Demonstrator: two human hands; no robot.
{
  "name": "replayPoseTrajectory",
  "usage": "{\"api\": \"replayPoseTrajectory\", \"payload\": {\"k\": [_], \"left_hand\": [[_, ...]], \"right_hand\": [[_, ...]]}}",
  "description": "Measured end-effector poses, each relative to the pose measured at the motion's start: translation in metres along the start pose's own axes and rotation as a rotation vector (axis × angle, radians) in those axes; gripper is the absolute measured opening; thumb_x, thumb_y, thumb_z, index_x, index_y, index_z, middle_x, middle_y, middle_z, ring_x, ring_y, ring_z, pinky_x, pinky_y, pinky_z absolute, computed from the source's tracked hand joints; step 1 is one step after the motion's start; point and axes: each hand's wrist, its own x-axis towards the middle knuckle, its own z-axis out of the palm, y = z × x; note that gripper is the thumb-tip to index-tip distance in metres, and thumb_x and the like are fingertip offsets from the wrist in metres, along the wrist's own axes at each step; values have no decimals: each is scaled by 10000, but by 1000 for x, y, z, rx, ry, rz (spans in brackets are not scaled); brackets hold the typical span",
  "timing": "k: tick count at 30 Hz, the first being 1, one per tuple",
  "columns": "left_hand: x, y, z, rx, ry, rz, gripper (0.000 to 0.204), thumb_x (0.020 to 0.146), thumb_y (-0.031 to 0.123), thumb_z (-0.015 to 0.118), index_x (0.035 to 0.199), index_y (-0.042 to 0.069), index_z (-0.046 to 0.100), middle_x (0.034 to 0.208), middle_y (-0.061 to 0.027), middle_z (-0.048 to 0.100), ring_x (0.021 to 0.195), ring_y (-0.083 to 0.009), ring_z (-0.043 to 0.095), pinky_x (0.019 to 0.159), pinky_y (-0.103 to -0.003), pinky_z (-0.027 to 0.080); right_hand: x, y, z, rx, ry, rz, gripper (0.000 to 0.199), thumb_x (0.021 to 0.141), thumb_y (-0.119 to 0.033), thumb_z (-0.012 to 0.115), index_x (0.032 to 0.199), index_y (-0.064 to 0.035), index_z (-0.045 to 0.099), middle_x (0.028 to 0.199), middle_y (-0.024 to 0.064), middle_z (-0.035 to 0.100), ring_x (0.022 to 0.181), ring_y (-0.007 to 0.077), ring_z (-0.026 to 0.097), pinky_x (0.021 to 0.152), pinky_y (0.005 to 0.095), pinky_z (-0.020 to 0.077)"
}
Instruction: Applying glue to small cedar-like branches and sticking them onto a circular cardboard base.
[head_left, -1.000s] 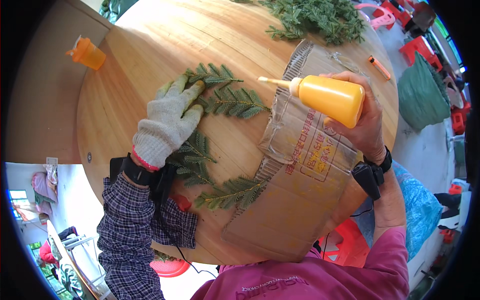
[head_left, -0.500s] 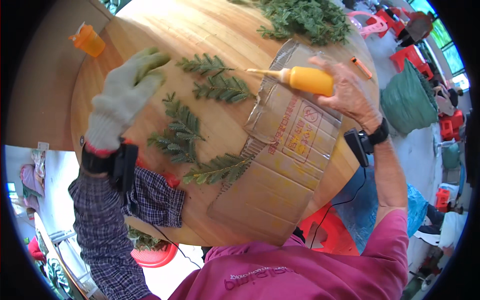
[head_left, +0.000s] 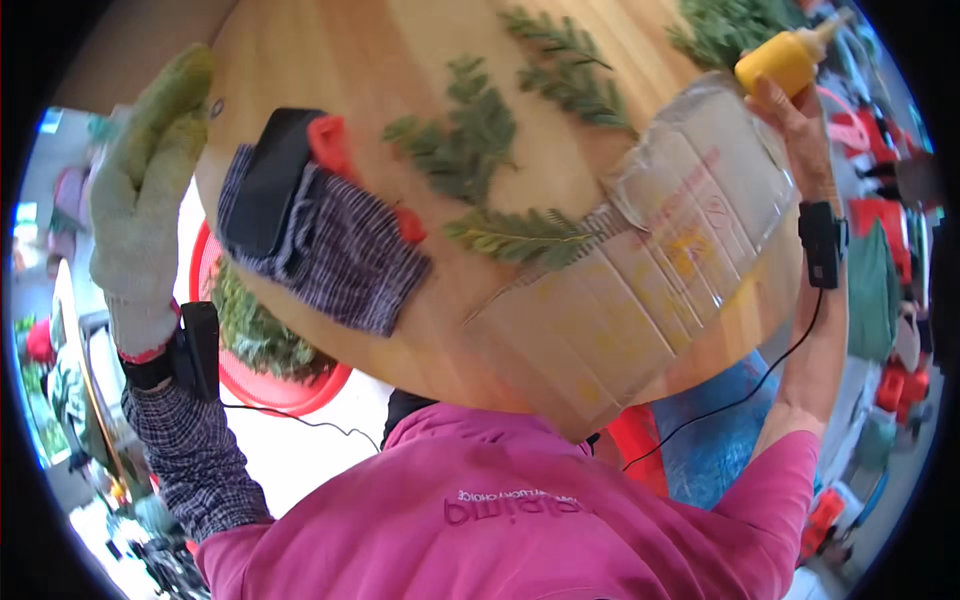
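My right hand (head_left: pixel 803 135) grips a yellow squeeze bottle (head_left: pixel 778 64) at the upper right; its pale nozzle points up and to the right. Below that hand lies a flattened cardboard sheet (head_left: pixel 620 310) with yellow smears. My left hand (head_left: pixel 150 195), in a white knit glove with yellow-green stained fingers, is raised at the far left beside the table. Its fingers are stretched out and hold nothing. Green fir sprigs (head_left: pixel 465 130) lie on the round wooden table (head_left: pixel 400 50), and one sprig (head_left: pixel 525 235) reaches the edge of the cardboard.
A dark phone (head_left: pixel 275 180) rests on checked cloth (head_left: pixel 350 250) near the table's left edge, beside something red (head_left: pixel 330 142). A red basket (head_left: pixel 285 398) of greenery stands below that edge. More greenery (head_left: pixel 735 25) is heaped at the far right. Cables run from both wrist devices.
The view has turned, so the tabletop things appear shifted. My right hand has carried the bottle up and right, swinging its nozzle from left to right. My left hand has moved outward, its fingers straighter.
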Motion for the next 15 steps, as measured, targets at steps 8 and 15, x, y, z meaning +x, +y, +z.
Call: {"api": "replayPoseTrajectory", "payload": {"k": [8, 15], "left_hand": [[-80, 1, 22, -102, 143, -242, 381, 985, 45, 539, 1350, -42, 605, 1408, -169, 598, 1306, -264, 573, 1110, -381, 448], [-115, -6, 53, -45, 20, -153, 390, 984, 16, 438, 1328, -69, 603, 1412, -194, 591, 1301, -296, 578, 1098, -397, 461]], "right_hand": [[91, 46, 73, -314, 102, -359, 527, 811, -116, 864, 1257, -82, 586, 1049, 61, 676, 935, 194, 654, 815, 352, 553], [63, 21, 65, -501, 80, -26, 600, 789, -270, 895, 1244, -32, 583, 1054, 84, 688, 939, 237, 667, 803, 390, 550]]}}
